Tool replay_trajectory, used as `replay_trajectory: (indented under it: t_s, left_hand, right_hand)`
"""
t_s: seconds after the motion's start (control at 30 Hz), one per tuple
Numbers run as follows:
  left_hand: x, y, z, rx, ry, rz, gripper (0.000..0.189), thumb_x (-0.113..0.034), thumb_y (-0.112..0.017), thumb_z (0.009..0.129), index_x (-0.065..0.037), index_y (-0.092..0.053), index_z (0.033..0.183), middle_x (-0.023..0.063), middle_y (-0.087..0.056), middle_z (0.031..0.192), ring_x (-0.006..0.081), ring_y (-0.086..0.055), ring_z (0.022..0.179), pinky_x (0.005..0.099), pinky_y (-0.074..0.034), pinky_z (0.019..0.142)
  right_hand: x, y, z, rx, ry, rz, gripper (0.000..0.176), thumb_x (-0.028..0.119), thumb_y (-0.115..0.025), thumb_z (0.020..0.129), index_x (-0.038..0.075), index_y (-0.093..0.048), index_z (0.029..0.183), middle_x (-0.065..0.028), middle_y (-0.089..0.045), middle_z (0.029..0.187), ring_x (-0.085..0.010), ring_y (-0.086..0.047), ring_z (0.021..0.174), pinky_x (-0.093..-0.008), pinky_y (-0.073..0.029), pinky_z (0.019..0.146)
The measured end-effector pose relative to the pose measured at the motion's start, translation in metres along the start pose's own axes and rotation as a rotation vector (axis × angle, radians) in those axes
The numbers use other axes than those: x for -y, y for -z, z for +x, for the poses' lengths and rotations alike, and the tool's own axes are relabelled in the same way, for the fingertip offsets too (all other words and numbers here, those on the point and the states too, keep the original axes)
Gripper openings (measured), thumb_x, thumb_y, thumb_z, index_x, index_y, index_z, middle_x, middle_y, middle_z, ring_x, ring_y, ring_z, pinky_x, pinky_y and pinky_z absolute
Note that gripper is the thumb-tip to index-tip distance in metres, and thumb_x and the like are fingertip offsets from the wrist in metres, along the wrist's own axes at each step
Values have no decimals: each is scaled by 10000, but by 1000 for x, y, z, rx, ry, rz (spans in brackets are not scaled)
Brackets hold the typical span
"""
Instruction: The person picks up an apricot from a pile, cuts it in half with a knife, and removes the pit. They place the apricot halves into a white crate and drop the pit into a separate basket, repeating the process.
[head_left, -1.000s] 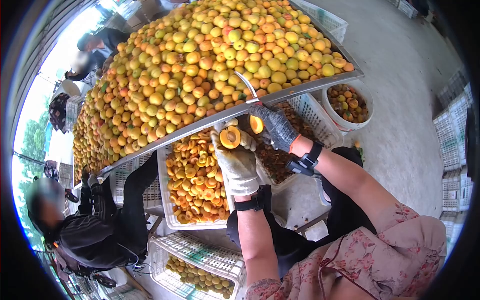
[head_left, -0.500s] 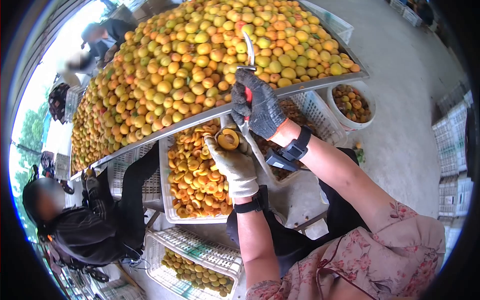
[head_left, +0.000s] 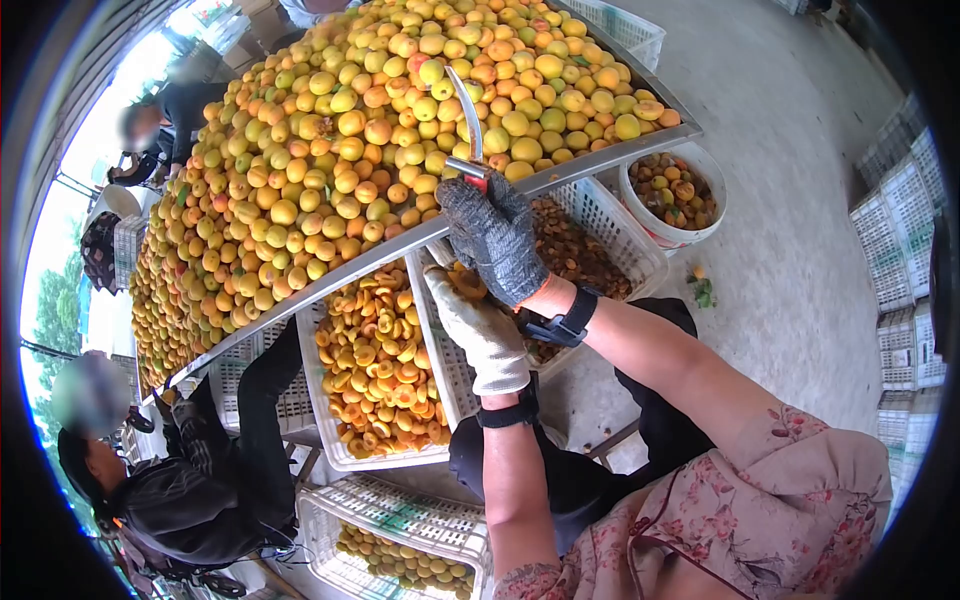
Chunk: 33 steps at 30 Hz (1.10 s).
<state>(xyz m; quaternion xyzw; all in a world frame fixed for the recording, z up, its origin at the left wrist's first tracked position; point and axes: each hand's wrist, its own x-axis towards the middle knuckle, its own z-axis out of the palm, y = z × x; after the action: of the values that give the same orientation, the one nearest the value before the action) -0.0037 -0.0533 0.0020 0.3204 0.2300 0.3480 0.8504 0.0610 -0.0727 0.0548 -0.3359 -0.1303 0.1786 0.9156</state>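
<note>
My right hand [head_left: 495,242], in a dark grey glove, is closed around a curved knife [head_left: 466,108]. The blade points up and away over the fruit heap, and a bit of red handle shows at the fist. Just below it, my left hand [head_left: 472,335] in a whitish glove grips an apricot [head_left: 467,282]. The right hand overlaps most of that fruit. Beneath the hands stand a crate of apricot halves [head_left: 375,370] on the left and a crate of brownish pits and scraps [head_left: 575,250] on the right.
A metal-edged table [head_left: 600,165] bears a large heap of apricots [head_left: 300,180]. At right stand a white bucket [head_left: 700,235] of dark fruit and stacked crates [head_left: 900,260]. A seated person [head_left: 190,490] works at left; others are farther back. Another crate [head_left: 400,515] holds whole fruit.
My right hand has come down over the left one, covering the apricot whose cut face and pit showed before. The whole view has shifted slightly.
</note>
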Motion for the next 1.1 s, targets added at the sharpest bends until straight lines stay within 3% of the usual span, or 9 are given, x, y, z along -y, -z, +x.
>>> replay_trajectory:
  t_s: [0.17,0.2,0.23,0.3,0.33,0.57,0.9,0.97,1.1]
  left_hand:
    - [20,-1,10,23,-159,122,470,-409,-373,998,-15,-507,1216,95,-597,1115,213,-586,1005,328,-475,876]
    - [20,-6,8,-52,-175,138,418,-434,-390,985,-61,-555,1072,45,-617,922,153,-610,779,264,-499,660]
    - [16,-6,7,-53,-173,139,418,-434,-390,985,-61,-555,1072,45,-617,922,153,-610,779,264,-499,660]
    - [4,-6,6,108,83,40,385,-480,-414,961,-121,-550,934,-22,-572,724,85,-521,535,203,-386,435]
    - [4,-25,2,-61,62,66,334,-449,-405,973,-147,-443,837,-52,-400,585,58,-327,406,186,-234,364]
    - [5,-24,0,-87,-68,193,364,-488,-471,933,-167,-466,761,-61,-401,547,71,-300,377,212,-199,349]
    - [9,1,5,206,-490,947,334,-334,-459,987,-19,-571,1011,40,-580,841,73,-520,730,182,-429,640]
    - [7,8,8,169,-536,1092,386,-380,-433,991,-21,-575,994,56,-590,836,85,-535,713,183,-440,617]
    - [-13,-12,2,-137,116,424,557,-625,-345,928,-112,-561,910,-1,-572,722,85,-448,491,195,-282,388]
  right_hand:
    - [-3,11,11,-30,44,-182,224,136,-657,882,64,-614,1089,60,-587,779,-20,-507,677,-183,-407,566]
    - [-2,13,18,-10,-10,37,142,208,-627,902,100,-582,982,63,-519,692,-39,-458,557,-199,-365,480]
    - [0,13,23,12,-65,257,157,279,-596,922,136,-551,875,66,-452,606,-59,-409,436,-215,-323,394]
    - [13,22,26,11,-257,278,257,360,-579,921,170,-483,778,63,-400,581,-84,-380,415,-241,-314,389]
    - [13,24,27,-11,-304,335,271,376,-580,917,174,-475,768,59,-404,581,-91,-382,412,-252,-310,384]
    - [-6,42,36,-202,-545,594,353,391,-615,879,199,-422,654,53,-369,539,-127,-319,408,-283,-246,414]
    - [4,62,45,-263,-468,483,257,287,-610,900,125,-476,752,17,-426,576,-127,-406,439,-288,-355,408]
    - [16,65,50,53,-505,739,227,249,-606,904,109,-483,774,22,-431,587,-117,-421,448,-288,-380,411]
    - [34,62,42,162,-403,-298,134,201,-692,838,79,-647,871,20,-564,626,-55,-474,466,-258,-412,413]
